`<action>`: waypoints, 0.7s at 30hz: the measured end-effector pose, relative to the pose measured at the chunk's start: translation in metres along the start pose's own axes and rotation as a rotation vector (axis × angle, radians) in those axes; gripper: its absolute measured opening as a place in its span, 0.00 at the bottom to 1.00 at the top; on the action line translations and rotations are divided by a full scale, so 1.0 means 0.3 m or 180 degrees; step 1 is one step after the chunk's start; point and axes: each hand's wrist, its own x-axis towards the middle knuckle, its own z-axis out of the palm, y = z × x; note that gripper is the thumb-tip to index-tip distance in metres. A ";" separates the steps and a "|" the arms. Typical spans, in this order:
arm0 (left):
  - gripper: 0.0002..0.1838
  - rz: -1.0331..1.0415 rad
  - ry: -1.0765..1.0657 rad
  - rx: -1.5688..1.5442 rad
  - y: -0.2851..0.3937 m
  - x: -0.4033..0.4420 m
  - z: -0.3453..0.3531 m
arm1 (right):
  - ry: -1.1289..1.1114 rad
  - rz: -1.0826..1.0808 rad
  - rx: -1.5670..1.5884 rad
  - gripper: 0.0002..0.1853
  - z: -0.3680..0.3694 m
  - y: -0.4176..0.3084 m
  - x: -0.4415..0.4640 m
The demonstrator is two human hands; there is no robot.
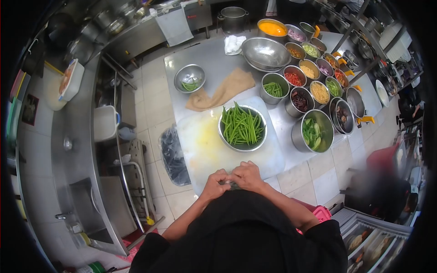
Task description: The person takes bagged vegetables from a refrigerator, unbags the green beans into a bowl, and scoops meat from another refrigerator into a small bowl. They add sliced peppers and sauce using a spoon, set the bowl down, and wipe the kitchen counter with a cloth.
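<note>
Both hands meet at the near edge of a white cutting board (pixel 200 157), close to my dark clothing. My left hand (pixel 215 184) has its fingers curled and pressed together. Beside it, my right hand (pixel 247 176) is also closed, its fingertips touching the left ones. Something small and dark greenish shows just under them, too small to make out. Beyond the hands, a metal bowl (pixel 242 149) full of green beans (pixel 241 125) rests on the board. A second metal bowl (pixel 185 73) with a few green pieces stands farther off at the left.
A brown cloth (pixel 223 91) lies behind the board. Several metal pots of cut vegetables, one with leafy greens (pixel 312 134), fill the table's right side. An empty metal bowl (pixel 266 52) stands at the back. A black-lined bin (pixel 173 157) is left of the table.
</note>
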 end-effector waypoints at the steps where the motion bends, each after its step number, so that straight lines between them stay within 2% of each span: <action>1: 0.08 -0.0352 0.0053 -0.0385 -0.005 -0.001 -0.007 | -0.0308 -0.0072 0.0107 0.14 -0.031 -0.022 0.013; 2: 0.08 -0.0362 0.0037 -0.0387 -0.005 -0.005 -0.009 | -0.0304 -0.0053 0.0108 0.14 -0.058 -0.037 0.020; 4: 0.08 -0.0115 0.0108 -0.0598 -0.001 0.003 -0.019 | -0.1018 -0.0226 -0.0009 0.12 -0.114 -0.046 0.047; 8: 0.09 0.0358 0.0065 -0.0400 0.057 0.073 -0.083 | -0.0957 -0.0617 0.0113 0.11 -0.191 -0.029 0.096; 10: 0.09 0.1114 -0.0081 0.0516 0.088 0.094 -0.103 | -0.1224 -0.0484 0.0293 0.10 -0.218 -0.013 0.099; 11: 0.09 0.1116 -0.0138 0.0670 0.093 0.093 -0.110 | -0.1271 -0.0483 0.0280 0.10 -0.240 -0.018 0.103; 15: 0.07 0.0973 -0.0273 0.1011 0.115 0.093 -0.099 | -0.1237 -0.0376 0.0285 0.10 -0.195 0.015 0.055; 17: 0.09 0.1628 0.0270 0.1518 0.205 0.088 -0.051 | -0.0795 -0.0506 0.0605 0.10 -0.169 -0.009 0.029; 21: 0.13 0.1676 0.0173 0.1629 0.210 0.068 -0.010 | -0.0764 -0.0353 0.0886 0.10 -0.172 -0.036 0.021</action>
